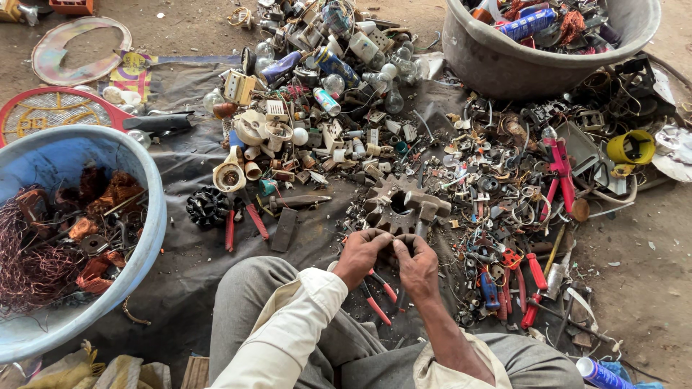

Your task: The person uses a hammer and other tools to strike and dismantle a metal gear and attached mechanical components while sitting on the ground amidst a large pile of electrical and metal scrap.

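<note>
Pinching a small, probably metal scrap part (393, 246) between them, the left hand (360, 253) and right hand (417, 265) keep fingertips closed tight; it looks light, stiff, best gripped by its edges.

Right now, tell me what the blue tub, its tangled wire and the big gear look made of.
Blue tub: plastic, by its smooth, scuffed matte rim. Tangled wire: likely copper, reddish-brown thin strands. Big gear: seemingly iron or steel, dull grey-brown, rusty-looking teeth.

- Left hand (360, 253) and right hand (417, 265) are meeting just before the gear (393, 202).
- Basin (148, 180) is sitting left.
- Tub (504, 68) is standing behind, right.
</note>
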